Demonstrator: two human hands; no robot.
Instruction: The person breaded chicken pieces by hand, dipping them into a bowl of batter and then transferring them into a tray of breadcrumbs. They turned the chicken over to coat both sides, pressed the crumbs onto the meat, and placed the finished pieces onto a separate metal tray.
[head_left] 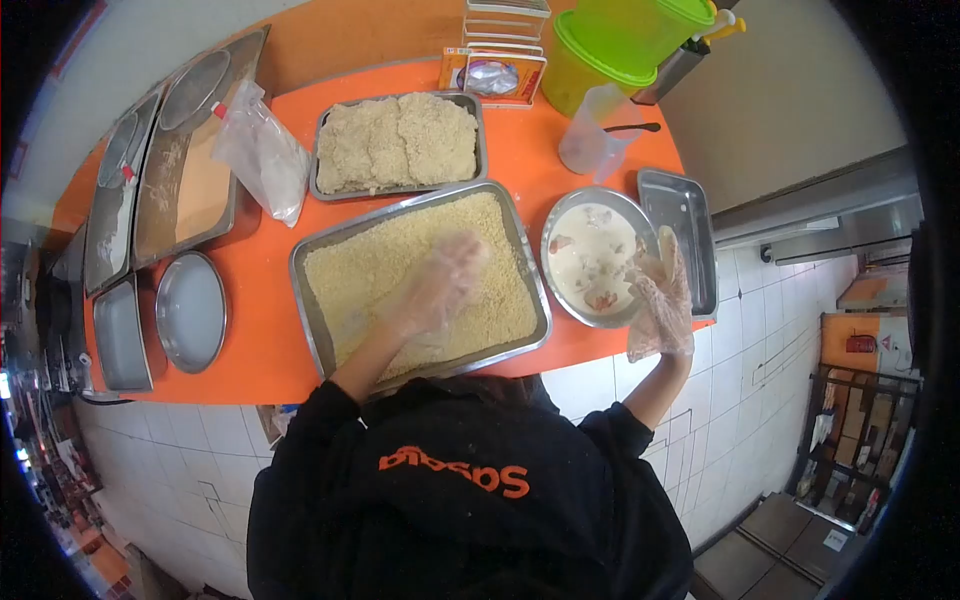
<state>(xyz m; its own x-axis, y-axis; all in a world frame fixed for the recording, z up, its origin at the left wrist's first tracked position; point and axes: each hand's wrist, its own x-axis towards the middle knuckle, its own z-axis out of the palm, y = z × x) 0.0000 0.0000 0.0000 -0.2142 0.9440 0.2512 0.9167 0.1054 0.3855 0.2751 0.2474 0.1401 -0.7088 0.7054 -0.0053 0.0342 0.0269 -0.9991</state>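
- The person's left hand (440, 285), in a thin clear plastic glove, is lying spread and palm down on the crumbs in the large rectangular steel tray of pale breadcrumbs (325, 345); whether it is pressing a piece beneath it cannot be told, since motion blur is hiding the fingers.
- The right hand (662, 290), gloved the same way, is hovering at three o'clock from that tray, over the near rim of the round steel bowl of creamy white batter (590, 255). Its fingers are standing loosely curled and apart; it appears to be holding nothing, though the crumpled glove is making that hard to read.
- Pinkish pieces are sitting in the batter, touching its surface.
- At twelve o'clock from the crumb tray, a smaller rectangular steel tray of finished breaded cutlets (400, 140) is lying full, all on the orange countertop (260, 350).
- The step in hand is looking like the crumb coating, with dipping going on alongside.
- The next move is likely calling for the left palm to be bearing evenly on the crumbs while the right hand is lifting a dripping piece across without trailing batter over the rim.
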